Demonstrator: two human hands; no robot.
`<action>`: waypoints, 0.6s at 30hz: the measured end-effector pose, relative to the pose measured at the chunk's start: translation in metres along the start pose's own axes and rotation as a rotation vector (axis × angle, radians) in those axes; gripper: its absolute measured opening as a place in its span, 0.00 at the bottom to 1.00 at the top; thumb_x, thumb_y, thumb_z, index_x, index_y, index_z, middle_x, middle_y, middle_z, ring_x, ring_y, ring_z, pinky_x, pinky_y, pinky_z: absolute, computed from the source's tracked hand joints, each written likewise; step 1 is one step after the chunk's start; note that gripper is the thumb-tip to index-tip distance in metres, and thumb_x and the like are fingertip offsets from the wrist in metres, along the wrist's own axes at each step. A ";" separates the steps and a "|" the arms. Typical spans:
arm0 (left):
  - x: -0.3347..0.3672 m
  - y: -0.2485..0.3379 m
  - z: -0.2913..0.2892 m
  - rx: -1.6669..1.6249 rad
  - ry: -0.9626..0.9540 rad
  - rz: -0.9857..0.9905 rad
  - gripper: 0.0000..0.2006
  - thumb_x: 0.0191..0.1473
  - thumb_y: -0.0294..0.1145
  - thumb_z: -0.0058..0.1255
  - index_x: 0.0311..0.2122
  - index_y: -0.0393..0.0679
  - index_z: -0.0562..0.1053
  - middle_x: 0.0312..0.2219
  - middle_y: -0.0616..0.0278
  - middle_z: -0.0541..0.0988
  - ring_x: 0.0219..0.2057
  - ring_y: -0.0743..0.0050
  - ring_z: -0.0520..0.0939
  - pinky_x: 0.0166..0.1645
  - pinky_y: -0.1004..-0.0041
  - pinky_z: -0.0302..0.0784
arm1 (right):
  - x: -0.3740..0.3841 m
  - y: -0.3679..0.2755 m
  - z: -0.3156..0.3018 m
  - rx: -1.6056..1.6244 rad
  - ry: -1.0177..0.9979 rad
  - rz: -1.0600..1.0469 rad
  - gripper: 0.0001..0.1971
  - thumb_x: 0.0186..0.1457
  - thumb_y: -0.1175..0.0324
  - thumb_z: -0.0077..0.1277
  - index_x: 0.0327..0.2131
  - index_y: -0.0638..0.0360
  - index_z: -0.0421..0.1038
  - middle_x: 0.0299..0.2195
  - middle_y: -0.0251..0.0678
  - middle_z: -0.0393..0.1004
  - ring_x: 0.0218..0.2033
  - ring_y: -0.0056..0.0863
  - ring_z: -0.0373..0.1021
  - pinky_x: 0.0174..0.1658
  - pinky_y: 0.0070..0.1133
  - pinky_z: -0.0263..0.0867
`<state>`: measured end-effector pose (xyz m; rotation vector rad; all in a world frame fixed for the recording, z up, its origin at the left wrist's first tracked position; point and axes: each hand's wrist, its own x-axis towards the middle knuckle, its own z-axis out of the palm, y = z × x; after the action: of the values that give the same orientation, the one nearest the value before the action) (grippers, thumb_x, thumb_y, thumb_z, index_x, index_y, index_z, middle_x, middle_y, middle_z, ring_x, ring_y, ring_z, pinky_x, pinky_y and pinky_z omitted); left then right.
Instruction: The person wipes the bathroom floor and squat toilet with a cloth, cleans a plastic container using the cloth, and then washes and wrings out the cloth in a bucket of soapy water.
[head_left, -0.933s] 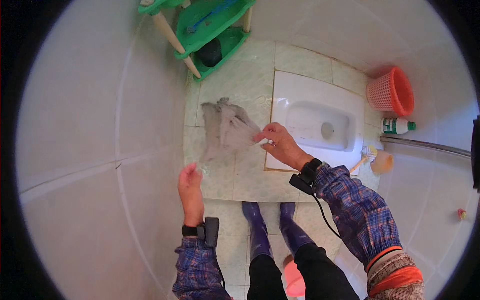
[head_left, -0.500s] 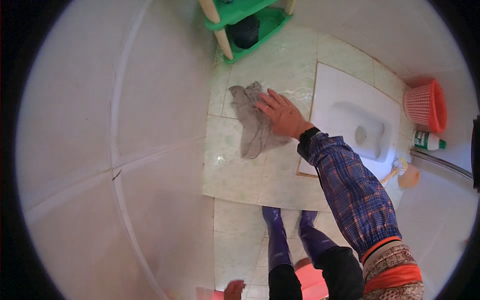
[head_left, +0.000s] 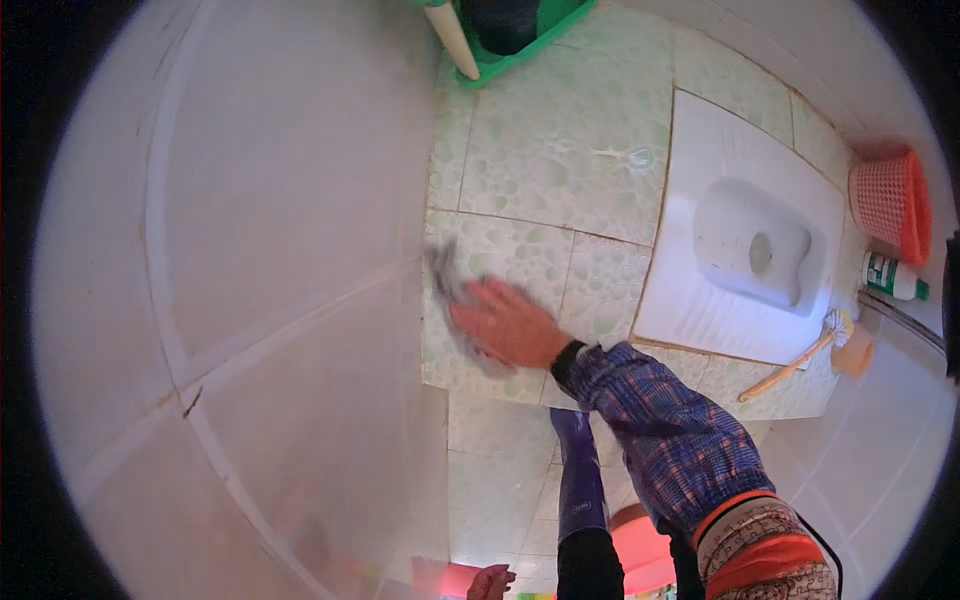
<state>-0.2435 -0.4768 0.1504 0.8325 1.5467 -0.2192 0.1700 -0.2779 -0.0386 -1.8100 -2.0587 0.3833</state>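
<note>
Seen from above in a tiled washroom, a person's right hand (head_left: 508,322) lay palm down on a grey cloth (head_left: 443,268), its fingers stretched out flat over the fabric rather than curled round it, though both were blurred. The cloth was on the raised, pale green patterned floor (head_left: 560,150), close to the left wall (head_left: 290,200), part of it poking out beyond the fingertips. A plaid sleeve (head_left: 680,420) covered the right forearm. At the lower edge, the left hand (head_left: 490,583) showed only in part, near a reddish-pink object (head_left: 457,579); whether its fingers gripped anything could not be told. A purple boot (head_left: 581,470) stood below the step, beside a red container (head_left: 642,550). To the right was a white squat toilet (head_left: 690,300), with a brush (head_left: 785,378), a white-and-green bottle (head_left: 890,276) and a red basket (head_left: 888,205) beyond. A green shelf (head_left: 492,72) bearing a black container (head_left: 505,28) stood at the top.
</note>
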 end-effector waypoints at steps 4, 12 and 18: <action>-0.010 0.053 -0.005 0.007 0.067 0.144 0.12 0.61 0.33 0.44 0.46 0.40 0.72 0.36 0.62 0.78 0.38 0.74 0.77 0.42 0.74 0.73 | -0.081 -0.009 -0.007 0.125 -0.122 -0.324 0.21 0.55 0.62 0.47 0.53 0.48 0.64 0.54 0.33 0.64 0.60 0.33 0.56 0.63 0.30 0.51; -0.028 0.009 -0.050 -0.025 0.073 0.003 0.11 0.61 0.33 0.44 0.45 0.40 0.72 0.35 0.62 0.78 0.37 0.76 0.77 0.40 0.75 0.73 | -0.095 0.101 -0.068 -0.259 0.145 0.235 0.13 0.48 0.72 0.48 0.40 0.57 0.68 0.43 0.40 0.68 0.44 0.40 0.63 0.50 0.34 0.60; -0.037 -0.050 -0.048 -0.016 0.080 -0.095 0.11 0.59 0.35 0.46 0.43 0.41 0.72 0.33 0.62 0.78 0.35 0.74 0.79 0.37 0.74 0.74 | 0.089 0.105 -0.035 -0.380 0.559 0.478 0.17 0.52 0.71 0.47 0.46 0.65 0.65 0.53 0.47 0.63 0.53 0.50 0.58 0.58 0.39 0.54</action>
<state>-0.3147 -0.4978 0.1765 0.7641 1.6624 -0.2450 0.2695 -0.1771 -0.0449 -2.2955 -1.3692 -0.3925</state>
